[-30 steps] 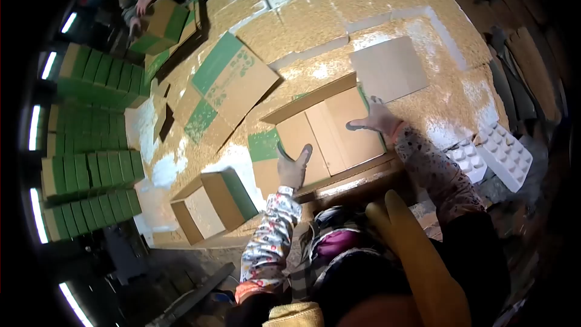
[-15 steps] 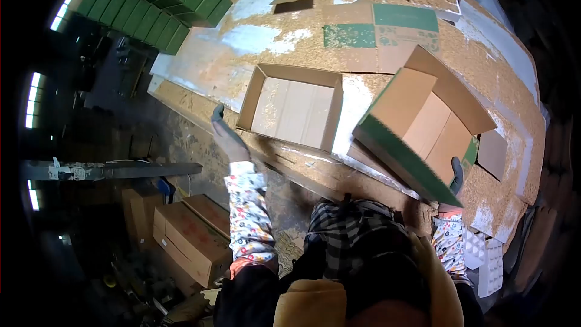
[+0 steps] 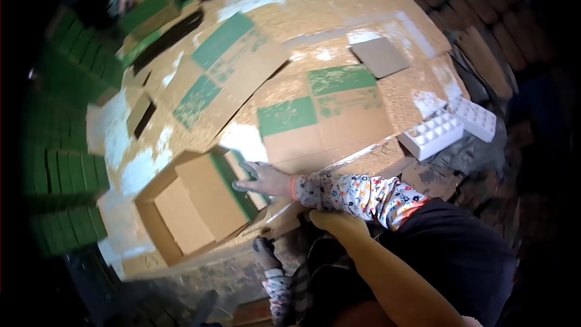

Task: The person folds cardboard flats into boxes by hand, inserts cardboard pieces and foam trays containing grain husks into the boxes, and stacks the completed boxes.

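Note:
An open cardboard box (image 3: pixel 227 203) with a green outer side sits at the table's near left edge, its brown inside showing. My right hand (image 3: pixel 269 180) is at the green side, fingers spread and pointing left; whether they touch it is unclear. Below the box's near corner, past the table edge, is my left hand (image 3: pixel 266 255). It is blurred, with dark fingertips stretched towards the table and nothing visible in it. Right of the box lies a flat cardboard sheet (image 3: pixel 351 124) with green printed panels. Whether a second box is under or around this one is hard to tell.
Another green-printed sheet (image 3: pixel 242 63) lies farther back, with a small cardboard piece (image 3: pixel 380 56) at right. White moulded trays (image 3: pixel 433 135) sit at the right edge. Green boxes (image 3: pixel 69 172) are stacked at left. A co-worker's hand (image 3: pixel 126 5) is by a box (image 3: pixel 148 9) at the back left.
The view has swung right. The green-sided box my right hand held is now set down at the near left, and that hand's fingers are spread. My left hand has dropped below the table edge.

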`<state>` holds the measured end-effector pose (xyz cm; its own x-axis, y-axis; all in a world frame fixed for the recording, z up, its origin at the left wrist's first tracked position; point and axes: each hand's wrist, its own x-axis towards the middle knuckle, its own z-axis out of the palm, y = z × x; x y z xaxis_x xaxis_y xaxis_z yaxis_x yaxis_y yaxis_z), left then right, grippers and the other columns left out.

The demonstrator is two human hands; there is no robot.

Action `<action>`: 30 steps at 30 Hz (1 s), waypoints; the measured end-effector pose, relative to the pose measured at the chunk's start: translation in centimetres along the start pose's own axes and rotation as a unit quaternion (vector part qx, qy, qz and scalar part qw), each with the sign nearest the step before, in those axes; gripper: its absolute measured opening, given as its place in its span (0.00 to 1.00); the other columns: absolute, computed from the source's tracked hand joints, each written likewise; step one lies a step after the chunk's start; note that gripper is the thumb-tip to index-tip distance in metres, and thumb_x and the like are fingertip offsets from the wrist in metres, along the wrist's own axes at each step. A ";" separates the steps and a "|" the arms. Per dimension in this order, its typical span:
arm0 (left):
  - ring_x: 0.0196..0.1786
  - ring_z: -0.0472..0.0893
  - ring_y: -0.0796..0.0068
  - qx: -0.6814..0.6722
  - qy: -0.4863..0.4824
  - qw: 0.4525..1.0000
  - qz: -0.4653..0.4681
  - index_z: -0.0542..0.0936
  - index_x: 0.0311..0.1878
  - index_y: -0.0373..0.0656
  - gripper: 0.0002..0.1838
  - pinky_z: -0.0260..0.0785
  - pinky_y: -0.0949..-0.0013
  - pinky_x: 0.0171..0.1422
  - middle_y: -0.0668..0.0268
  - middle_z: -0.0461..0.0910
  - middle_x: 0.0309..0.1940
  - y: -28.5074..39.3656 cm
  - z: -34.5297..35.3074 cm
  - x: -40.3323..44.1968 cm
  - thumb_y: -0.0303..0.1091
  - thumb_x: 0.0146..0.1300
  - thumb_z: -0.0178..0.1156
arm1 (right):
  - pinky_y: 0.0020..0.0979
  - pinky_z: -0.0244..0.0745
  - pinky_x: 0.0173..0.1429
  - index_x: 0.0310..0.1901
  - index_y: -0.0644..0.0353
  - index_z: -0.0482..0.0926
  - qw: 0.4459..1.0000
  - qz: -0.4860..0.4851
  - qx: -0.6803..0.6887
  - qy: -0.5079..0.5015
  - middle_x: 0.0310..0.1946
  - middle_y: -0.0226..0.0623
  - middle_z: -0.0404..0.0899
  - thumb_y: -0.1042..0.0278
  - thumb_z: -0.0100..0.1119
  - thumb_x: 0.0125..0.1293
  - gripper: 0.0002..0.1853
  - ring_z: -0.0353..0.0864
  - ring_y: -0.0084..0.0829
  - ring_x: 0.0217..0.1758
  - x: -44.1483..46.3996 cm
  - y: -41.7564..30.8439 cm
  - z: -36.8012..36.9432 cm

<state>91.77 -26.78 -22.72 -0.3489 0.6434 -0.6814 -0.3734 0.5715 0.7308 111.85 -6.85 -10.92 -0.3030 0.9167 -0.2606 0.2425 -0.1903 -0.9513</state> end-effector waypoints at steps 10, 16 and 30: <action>0.60 0.70 0.60 0.332 -0.129 0.889 0.289 0.64 0.61 0.29 0.32 0.62 0.60 0.65 0.48 0.67 0.60 6.6 28.9 8.0 0.33 0.58 0.66 | 0.48 0.48 0.73 0.68 0.69 0.53 0.864 0.348 -0.115 0.345 0.65 0.62 0.55 0.39 0.59 0.56 0.49 0.50 0.55 0.72 -18.7 15.4 -31.9; 0.56 0.72 0.68 0.440 -0.216 0.833 0.258 0.66 0.61 0.29 0.28 0.67 0.68 0.60 0.56 0.71 0.56 13.3 31.2 -2.2 0.26 0.59 0.62 | 0.35 0.63 0.66 0.62 0.73 0.62 0.950 0.073 0.066 0.296 0.56 0.57 0.71 0.44 0.66 0.54 0.45 0.69 0.43 0.63 -23.7 11.5 -39.2; 0.21 0.77 0.63 0.660 -0.129 0.440 0.595 0.83 0.29 0.34 0.20 0.70 0.59 0.30 0.55 0.80 0.21 22.0 40.0 -16.2 0.43 0.65 0.57 | 0.39 0.63 0.65 0.63 0.70 0.59 0.896 0.005 0.050 0.441 0.57 0.61 0.68 0.45 0.63 0.53 0.44 0.68 0.53 0.62 -14.2 3.0 -44.5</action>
<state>123.64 -4.29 6.02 0.5510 0.8259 0.1194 0.8254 -0.5605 0.0680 157.93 -4.82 -2.74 0.5557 0.8275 -0.0798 0.1436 -0.1901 -0.9712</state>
